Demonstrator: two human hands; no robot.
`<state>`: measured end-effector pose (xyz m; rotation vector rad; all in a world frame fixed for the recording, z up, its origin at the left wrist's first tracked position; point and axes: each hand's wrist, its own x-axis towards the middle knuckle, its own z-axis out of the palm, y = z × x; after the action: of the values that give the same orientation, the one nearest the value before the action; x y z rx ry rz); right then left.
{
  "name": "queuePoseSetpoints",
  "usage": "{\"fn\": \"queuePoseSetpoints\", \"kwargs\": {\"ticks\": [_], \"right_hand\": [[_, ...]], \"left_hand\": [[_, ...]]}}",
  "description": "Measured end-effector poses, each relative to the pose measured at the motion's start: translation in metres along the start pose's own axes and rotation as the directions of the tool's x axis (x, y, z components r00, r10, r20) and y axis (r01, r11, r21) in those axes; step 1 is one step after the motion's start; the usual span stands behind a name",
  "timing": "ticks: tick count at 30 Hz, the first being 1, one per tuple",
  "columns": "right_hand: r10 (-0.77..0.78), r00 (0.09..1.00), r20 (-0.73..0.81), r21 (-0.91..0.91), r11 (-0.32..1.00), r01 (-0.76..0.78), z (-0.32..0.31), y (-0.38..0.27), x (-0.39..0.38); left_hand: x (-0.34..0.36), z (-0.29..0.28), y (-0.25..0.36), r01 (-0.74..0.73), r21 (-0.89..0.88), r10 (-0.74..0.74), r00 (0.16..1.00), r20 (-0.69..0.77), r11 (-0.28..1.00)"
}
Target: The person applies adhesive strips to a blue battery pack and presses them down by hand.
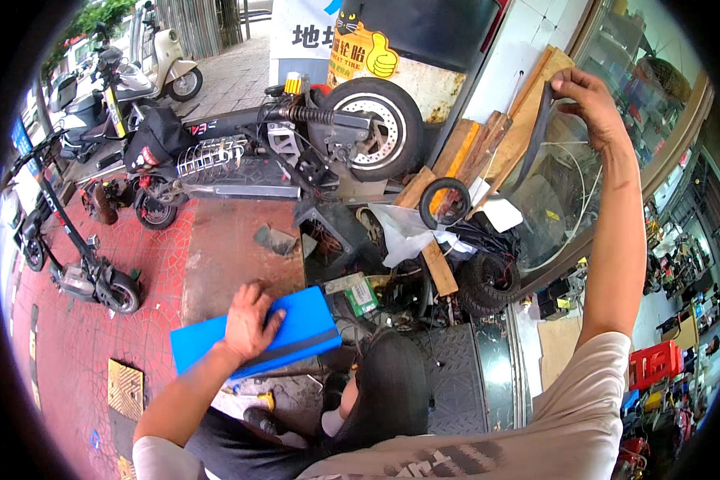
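My left hand (250, 324) lies over a flat blue panel (308, 316) with a dark band across it. Its thumb rests on the top face and the fingers reach over the far edge, holding the panel; the fingertips are partly hidden. High on the right, my right hand (588, 100) pinches one end of a dark, limp strip (532, 148). The strip hangs down in a curve in front of wooden boards (528, 120) and a glass panel. Its material cannot be made out.
Beyond the panel stands a partly stripped scooter with a wheel (376, 128). A small tyre (444, 202), a green box (362, 297) and a knobby tyre (489, 284) lie among clutter. An electric scooter (88, 268) stands left. A red crate (654, 365) is at right.
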<state>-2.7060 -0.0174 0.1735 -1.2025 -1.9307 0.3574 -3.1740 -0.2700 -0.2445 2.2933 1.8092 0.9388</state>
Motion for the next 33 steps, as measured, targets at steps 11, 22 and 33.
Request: {"fn": "queuePoseSetpoints", "kwargs": {"ticks": [11, 22, 33], "right_hand": [[-0.4, 0.795, 0.457, 0.458, 0.871, 0.175, 0.104, -0.112, -0.093], [-0.344, 0.83, 0.439, 0.692, 0.719, -0.069, 0.212, -0.211, -0.134], [-0.453, 0.786, 0.421, 0.736, 0.677, -0.004, 0.249, -0.185, -0.131]], "left_hand": [[0.035, -0.129, 0.103, 0.067, -0.479, -0.284, 0.872, -0.399, 0.875], [-0.01, -0.179, 0.059, 0.215, -0.554, -0.458, 0.818, -0.348, 0.804], [-0.099, -0.112, 0.043, 0.579, -0.729, -0.834, 0.551, 0.019, 0.366]]}}
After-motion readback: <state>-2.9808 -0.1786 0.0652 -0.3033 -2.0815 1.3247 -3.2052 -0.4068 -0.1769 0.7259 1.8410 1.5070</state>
